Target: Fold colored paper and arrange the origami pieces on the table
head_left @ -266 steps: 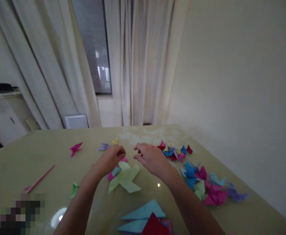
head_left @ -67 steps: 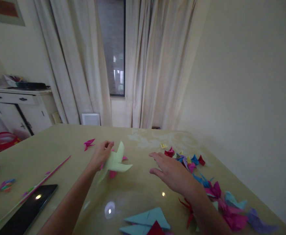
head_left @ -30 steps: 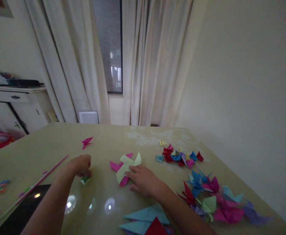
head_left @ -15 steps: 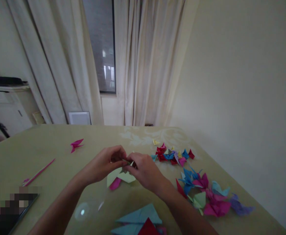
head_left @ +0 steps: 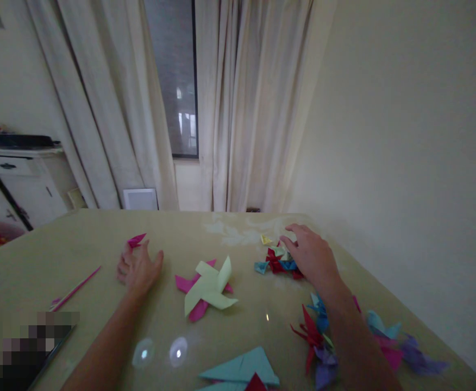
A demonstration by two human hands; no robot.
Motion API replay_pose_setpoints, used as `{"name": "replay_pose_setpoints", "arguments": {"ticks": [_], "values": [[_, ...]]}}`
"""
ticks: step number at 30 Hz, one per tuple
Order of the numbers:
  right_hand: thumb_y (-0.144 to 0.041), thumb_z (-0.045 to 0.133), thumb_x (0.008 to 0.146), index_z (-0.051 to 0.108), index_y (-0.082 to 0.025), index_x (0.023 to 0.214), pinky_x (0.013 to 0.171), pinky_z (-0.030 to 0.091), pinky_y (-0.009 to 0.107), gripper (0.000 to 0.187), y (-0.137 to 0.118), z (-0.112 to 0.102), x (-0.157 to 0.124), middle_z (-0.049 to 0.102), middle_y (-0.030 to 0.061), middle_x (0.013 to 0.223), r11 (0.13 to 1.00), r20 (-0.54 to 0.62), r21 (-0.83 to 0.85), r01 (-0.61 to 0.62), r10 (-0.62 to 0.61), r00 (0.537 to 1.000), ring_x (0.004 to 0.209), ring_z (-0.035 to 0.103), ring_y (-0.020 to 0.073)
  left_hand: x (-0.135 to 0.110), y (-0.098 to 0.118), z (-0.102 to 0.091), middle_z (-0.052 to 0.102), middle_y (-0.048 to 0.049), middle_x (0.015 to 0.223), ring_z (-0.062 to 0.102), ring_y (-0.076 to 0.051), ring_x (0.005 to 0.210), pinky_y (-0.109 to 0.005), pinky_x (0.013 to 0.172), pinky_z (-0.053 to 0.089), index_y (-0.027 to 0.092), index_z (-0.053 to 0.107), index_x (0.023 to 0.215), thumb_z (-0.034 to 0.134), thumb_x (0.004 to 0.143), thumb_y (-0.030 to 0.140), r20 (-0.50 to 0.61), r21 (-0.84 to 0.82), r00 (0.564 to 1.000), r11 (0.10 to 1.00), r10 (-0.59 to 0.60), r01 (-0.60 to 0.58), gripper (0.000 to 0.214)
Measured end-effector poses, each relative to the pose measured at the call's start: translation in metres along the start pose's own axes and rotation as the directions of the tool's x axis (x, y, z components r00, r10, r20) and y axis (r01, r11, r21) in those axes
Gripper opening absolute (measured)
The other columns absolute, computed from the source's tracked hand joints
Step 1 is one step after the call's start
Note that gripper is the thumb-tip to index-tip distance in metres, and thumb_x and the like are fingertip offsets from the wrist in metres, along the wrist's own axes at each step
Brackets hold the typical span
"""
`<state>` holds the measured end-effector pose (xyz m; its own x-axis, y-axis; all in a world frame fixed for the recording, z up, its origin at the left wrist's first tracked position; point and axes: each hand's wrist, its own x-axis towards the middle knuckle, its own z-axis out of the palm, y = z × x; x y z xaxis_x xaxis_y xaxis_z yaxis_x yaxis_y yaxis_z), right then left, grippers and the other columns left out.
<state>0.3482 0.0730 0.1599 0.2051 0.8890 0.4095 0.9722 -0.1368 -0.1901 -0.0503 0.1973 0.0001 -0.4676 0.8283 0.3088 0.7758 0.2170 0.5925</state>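
A pale green paper pinwheel (head_left: 210,287) lies on a pink one (head_left: 198,310) in the middle of the glossy table (head_left: 83,244). My left hand (head_left: 138,267) rests open on the table just left of the pinwheels, near a small pink folded piece (head_left: 136,240). My right hand (head_left: 310,256) reaches over a heap of small folded papers (head_left: 274,261) at the far right, fingers curled down onto it; I cannot see whether it holds one.
More folded paper shapes (head_left: 319,339) in red, blue, purple and pink lie by my right forearm. Teal and red folded sheets (head_left: 241,370) sit at the near edge. A pink stick (head_left: 75,288) and a dark flat device (head_left: 52,353) lie to the left. Curtains and a wall stand behind the table.
Half a second ago both hands pinched the centre of the pinwheels. They have let go; the left hand moved left and opened, the right hand went to the small heap.
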Motion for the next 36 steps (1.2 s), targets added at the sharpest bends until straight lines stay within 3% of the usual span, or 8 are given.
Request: {"name": "replay_pose_setpoints", "arguments": {"ticks": [4,8,16,19,22,28,32,36], "values": [[-0.035,0.061,0.102,0.070,-0.019,0.119,0.077,0.053,0.036,0.025,-0.002,-0.005,-0.005,0.073,0.0100,0.121,0.989,-0.059,0.140,0.046,-0.038,0.998,0.080,0.075,0.0212,0.030,-0.003,0.014,0.009,-0.0246,0.175,0.013,-0.054,0.158,-0.077,0.114,0.026,0.023,0.042,0.158,0.050,0.099,0.053,-0.033,0.084,0.998,0.995,-0.044,0.047,0.067],[-0.035,0.059,0.101,0.071,-0.021,0.115,0.074,0.055,0.034,0.023,-0.009,-0.013,-0.010,0.074,0.0088,0.117,0.956,-0.103,0.259,0.140,-0.116,0.988,0.075,0.073,0.0191,0.052,-0.006,0.017,0.025,-0.0246,0.171,0.024,-0.059,0.152,-0.076,0.113,0.027,0.014,0.057,0.142,0.051,0.097,0.053,0.037,0.094,0.998,0.995,-0.047,0.043,0.060],[-0.034,0.063,0.102,0.071,-0.022,0.113,0.073,0.054,0.032,0.019,-0.026,-0.032,-0.024,0.074,0.0074,0.116,0.927,-0.175,0.302,0.221,-0.174,0.969,0.072,0.073,0.0172,0.036,-0.005,0.006,0.039,-0.0396,0.155,0.030,-0.050,0.153,-0.064,0.117,0.034,-0.006,0.052,0.138,0.046,0.095,0.037,0.045,0.102,0.995,0.990,0.094,-0.098,0.061],[-0.034,0.063,0.103,0.071,-0.021,0.113,0.073,0.054,0.031,0.018,-0.033,-0.038,-0.030,0.074,0.0071,0.117,0.913,-0.209,0.313,0.264,-0.205,0.956,0.073,0.073,0.0168,0.026,-0.006,0.000,0.057,-0.0372,0.140,0.027,-0.042,0.157,-0.060,0.122,0.030,-0.005,0.059,0.128,0.044,0.094,0.025,0.056,0.077,0.988,0.985,0.147,-0.151,0.048],[-0.033,0.065,0.103,0.071,-0.021,0.114,0.074,0.053,0.030,0.017,-0.041,-0.040,-0.036,0.074,0.0064,0.114,0.888,-0.213,0.339,0.309,-0.247,0.945,0.073,0.072,0.0156,0.018,-0.012,-0.007,0.062,-0.0332,0.136,0.030,-0.038,0.156,-0.057,0.123,0.031,-0.002,0.063,0.124,0.045,0.095,0.019,0.028,0.022,0.989,0.989,0.145,-0.146,0.040],[-0.031,0.068,0.103,0.071,-0.022,0.112,0.075,0.053,0.027,0.013,-0.057,-0.037,-0.048,0.074,0.0039,0.110,0.817,-0.192,0.424,0.392,-0.342,0.920,0.076,0.071,0.0139,0.011,-0.022,-0.024,0.070,-0.0145,0.126,0.065,-0.032,0.123,-0.056,0.108,0.051,0.013,0.065,0.117,0.060,0.099,0.029,-0.049,-0.228,0.999,0.974,0.007,-0.018,0.025],[-0.031,0.070,0.102,0.071,-0.021,0.111,0.074,0.052,0.028,0.013,-0.067,-0.029,-0.052,0.074,0.0048,0.112,0.799,-0.180,0.422,0.429,-0.390,0.903,0.078,0.072,0.0150,0.014,0.001,-0.035,0.075,-0.0183,0.110,0.074,-0.035,0.106,-0.055,0.096,0.059,0.014,0.062,0.104,0.057,0.094,0.041,-0.064,-0.477,0.998,0.877,0.022,-0.050,0.029],[-0.030,0.071,0.101,0.071,-0.020,0.113,0.080,0.052,0.031,0.015,-0.077,-0.023,-0.054,0.075,0.0063,0.113,0.793,-0.143,0.405,0.454,-0.436,0.889,0.090,0.074,0.0206,0.002,0.050,-0.056,0.079,-0.0132,0.110,0.076,-0.027,0.106,-0.044,0.097,0.061,0.019,0.064,0.104,0.064,0.087,0.060,-0.032,-0.688,0.959,0.690,0.281,-0.225,0.045]]}}
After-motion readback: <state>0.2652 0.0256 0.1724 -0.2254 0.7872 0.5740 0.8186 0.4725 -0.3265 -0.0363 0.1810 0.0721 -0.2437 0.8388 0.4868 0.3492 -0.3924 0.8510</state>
